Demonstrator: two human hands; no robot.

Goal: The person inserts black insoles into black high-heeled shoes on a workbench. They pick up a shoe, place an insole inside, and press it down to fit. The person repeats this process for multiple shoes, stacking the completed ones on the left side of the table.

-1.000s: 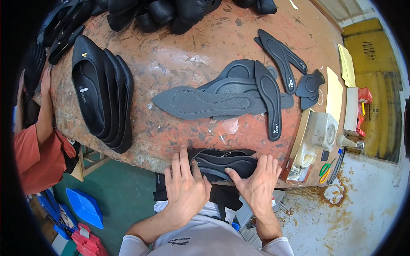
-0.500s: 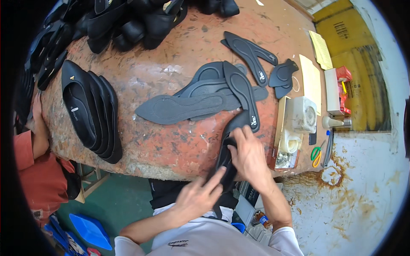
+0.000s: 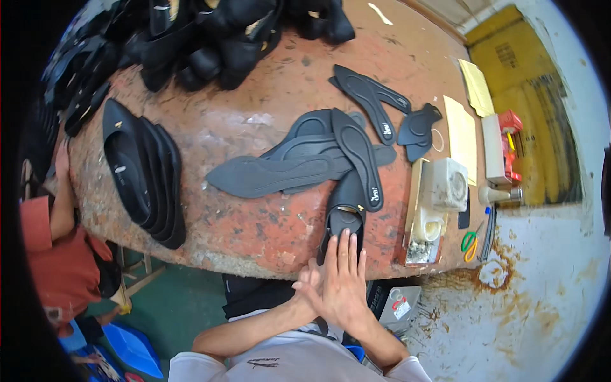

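A black pointed flat shoe (image 3: 347, 194) with a small gold ornament lies at the table's front edge, toe pointing away from me. My right hand (image 3: 344, 283) is open, its stretched fingers lying flat inside the shoe on the dark insole (image 3: 344, 221). Beside the heel, my left hand (image 3: 309, 280) has its fingers curled against the shoe; the right hand partly covers it. One printed black insole (image 3: 358, 149) rests with its heel end beside the shoe's toe. Just beyond is a loose pile of grey-black insoles (image 3: 270, 175).
Nested black shoes (image 3: 143, 175) stand at left, with a heap of shoes (image 3: 210, 48) behind. More insoles (image 3: 366, 95), a white container (image 3: 449, 184), yellow paper (image 3: 459, 137) and scissors (image 3: 470, 245) lie at right. Another person's arm (image 3: 62, 191) reaches the table's left edge.
The shoe has come down flatter onto the table edge, its opening now facing up. My right hand has moved from gripping its front to lying flat inside. My left hand has shifted toward the heel.
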